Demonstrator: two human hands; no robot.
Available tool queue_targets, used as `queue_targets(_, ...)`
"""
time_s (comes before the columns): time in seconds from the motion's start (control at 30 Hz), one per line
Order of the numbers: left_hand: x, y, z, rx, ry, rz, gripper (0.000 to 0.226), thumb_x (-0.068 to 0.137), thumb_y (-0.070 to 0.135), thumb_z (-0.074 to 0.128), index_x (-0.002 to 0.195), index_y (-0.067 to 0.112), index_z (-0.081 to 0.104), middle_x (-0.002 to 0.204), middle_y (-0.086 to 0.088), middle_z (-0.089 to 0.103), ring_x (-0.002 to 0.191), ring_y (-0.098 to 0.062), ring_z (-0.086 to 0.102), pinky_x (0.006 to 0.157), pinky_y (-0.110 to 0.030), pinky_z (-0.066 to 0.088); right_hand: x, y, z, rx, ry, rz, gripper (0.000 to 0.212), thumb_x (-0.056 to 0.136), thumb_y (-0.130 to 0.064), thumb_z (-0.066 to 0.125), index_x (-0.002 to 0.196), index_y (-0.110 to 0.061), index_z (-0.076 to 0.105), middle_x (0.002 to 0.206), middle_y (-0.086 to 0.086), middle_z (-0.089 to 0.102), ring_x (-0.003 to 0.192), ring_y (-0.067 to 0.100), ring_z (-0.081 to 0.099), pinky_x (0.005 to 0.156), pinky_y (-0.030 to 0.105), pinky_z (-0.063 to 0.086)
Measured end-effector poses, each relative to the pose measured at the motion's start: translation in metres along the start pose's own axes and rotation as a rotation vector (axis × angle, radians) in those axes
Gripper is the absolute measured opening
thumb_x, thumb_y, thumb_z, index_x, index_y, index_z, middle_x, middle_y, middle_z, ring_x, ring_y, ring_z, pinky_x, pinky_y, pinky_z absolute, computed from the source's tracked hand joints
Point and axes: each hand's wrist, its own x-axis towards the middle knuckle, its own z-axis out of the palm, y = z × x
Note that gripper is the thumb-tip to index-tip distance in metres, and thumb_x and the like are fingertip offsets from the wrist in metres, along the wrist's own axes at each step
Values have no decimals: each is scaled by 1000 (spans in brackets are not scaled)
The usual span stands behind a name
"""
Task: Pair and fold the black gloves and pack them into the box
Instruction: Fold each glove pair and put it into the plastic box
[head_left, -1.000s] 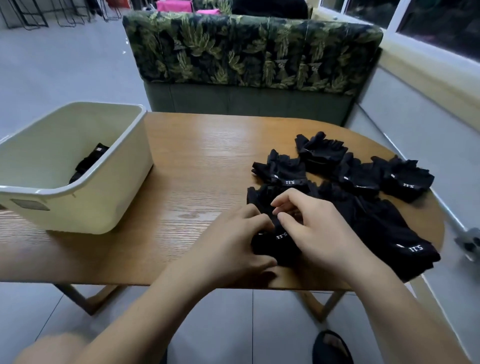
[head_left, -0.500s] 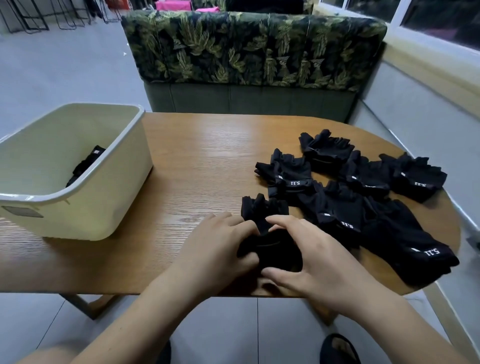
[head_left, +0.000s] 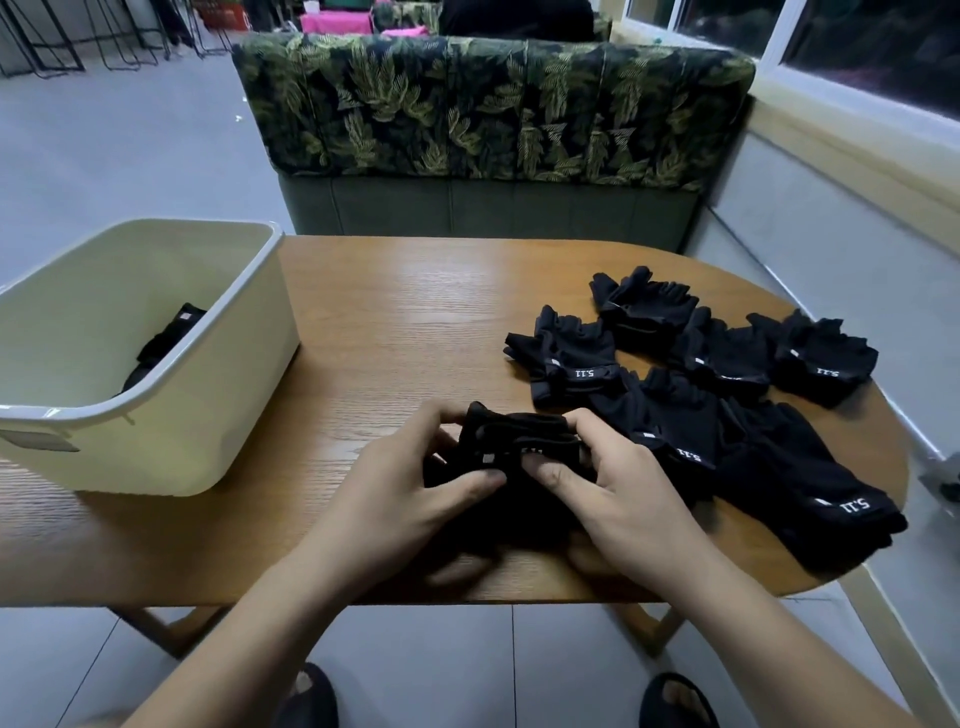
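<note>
Hands: the left hand (head_left: 415, 499) and right hand (head_left: 618, 493) both grip one black bundle (head_left: 519, 441). The thumbs press on its near face and the fingers curl over its far side.
Bundle: soft fabric gloves folded into a thick, rounded lump, with a small white tag and a scrap of white lettering showing. It is held by the near edge of the surface (head_left: 405, 312), about midway along. Whether it rests on the wood cannot be told.
Loose gloves (head_left: 701, 395): several short-fingered black gloves with white "5.11" on the cuffs. They overlap in a flat heap at the right end of the surface, and the nearest lies just beside the right hand.
Box (head_left: 197, 426): cream plastic, rectangular, with rounded corners and a rolled rim. It stands at the left edge.
Packed pair (head_left: 166, 343): dark folded fabric with a white tag, lying inside the box.
Surface: glossy wood grain, curved at its right end.
Sofa (head_left: 493, 114): padded back in a green leaf print, along the far edge.
</note>
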Motion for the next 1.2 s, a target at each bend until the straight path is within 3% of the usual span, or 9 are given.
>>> queue_targets(0.13,1,-2,2,4,40,-83,25,94,50,74,114,38,66,87,6,76,76,-8,72,71,-34,57,1,0,7,36,36,56,16,96,-42,76,109,-34,72,98,-19,78,93,-1,73,77,15,53)
queue_targets(0.33,3,-2,6,55,109,-154,21,90,54,76,101,37,70,87,10,75,74,-3,73,65,-26,56,3,-2,17,-80,100,86,14,97,-44,74,103,-32,71,82,-12,70,70,0,65,59,12,44)
queue_targets(0.47,5,-5,2,131,86,-144,26,84,50,85,103,36,73,99,16,72,92,9,69,75,-9,49,6,-1,18,-231,89,101,22,95,-51,73,109,-35,66,103,-17,61,84,1,60,71,15,40)
queue_targets(0.57,6,-4,0,134,39,-181,31,81,47,89,105,38,71,99,18,73,90,19,64,70,-6,48,9,-3,16,-231,39,149,36,94,-52,73,126,-42,62,115,-19,63,90,1,61,81,23,49)
queue_targets(0.67,8,-6,0,144,3,-225,36,76,48,91,103,42,69,96,18,73,84,11,67,70,-14,52,10,-7,13,-279,-11,193,45,92,-54,73,133,-45,56,112,-15,63,94,2,62,84,26,54)
queue_targets(0.83,11,-8,0,91,-15,-224,43,74,37,95,107,43,68,93,12,72,82,6,67,73,-19,51,13,-11,5,-308,-125,247,41,84,-55,81,119,-43,62,97,-13,67,84,-1,63,67,16,43)
queue_targets(1.03,8,-6,-7,-40,-80,-186,57,77,23,94,117,50,61,100,4,70,87,-8,74,74,-26,57,15,-21,-4,-239,-280,284,46,74,-47,89,110,-40,62,94,-6,74,80,7,72,76,33,62)
queue_targets(1.13,6,-4,-12,-119,-106,-195,60,78,16,93,119,48,62,103,0,70,92,-22,76,83,-40,61,16,-24,-3,-286,-311,276,47,63,-59,80,99,-34,64,93,-7,74,85,10,71,82,43,62)
queue_targets(1.2,4,-3,-15,-162,-125,-205,60,79,13,92,121,45,64,104,-1,70,96,-29,76,84,-42,61,16,-26,-2,-303,-329,273,44,65,-59,79,95,-29,66,91,-5,75,88,13,71,84,44,60)
